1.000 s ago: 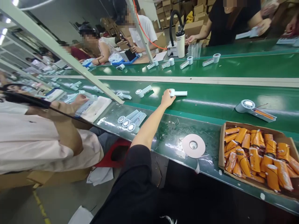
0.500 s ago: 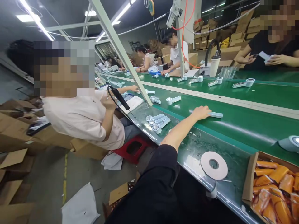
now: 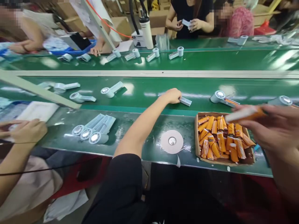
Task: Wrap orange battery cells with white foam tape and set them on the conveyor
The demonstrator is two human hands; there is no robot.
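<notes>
My left hand (image 3: 173, 95) reaches out over the green belt, its fingers closed around a light-blue handheld fan. Only the fan's open handle (image 3: 186, 101) sticks out to the right; its head is hidden by the hand. On the right, my right hand (image 3: 277, 124), blurred and close to the camera, grips an orange battery (image 3: 253, 114) with a white face. Below and left of that hand lies a cardboard box (image 3: 198, 137) full of orange wrapped batteries (image 3: 220, 141). A roll of white tape (image 3: 167, 141) lies flat between my arm and the box.
Three fans (image 3: 99, 137) lie together on the table edge at left. Further fans (image 3: 108, 92) rest on the belt (image 3: 144, 109), one (image 3: 218, 96) with wires showing. A slanted metal post (image 3: 42, 88) crosses at left. A co-worker's hands (image 3: 29, 132) work beside it.
The view has swung right, bringing the whole battery box and my right hand with a battery into sight. My left hand still holds the fan on the belt.
</notes>
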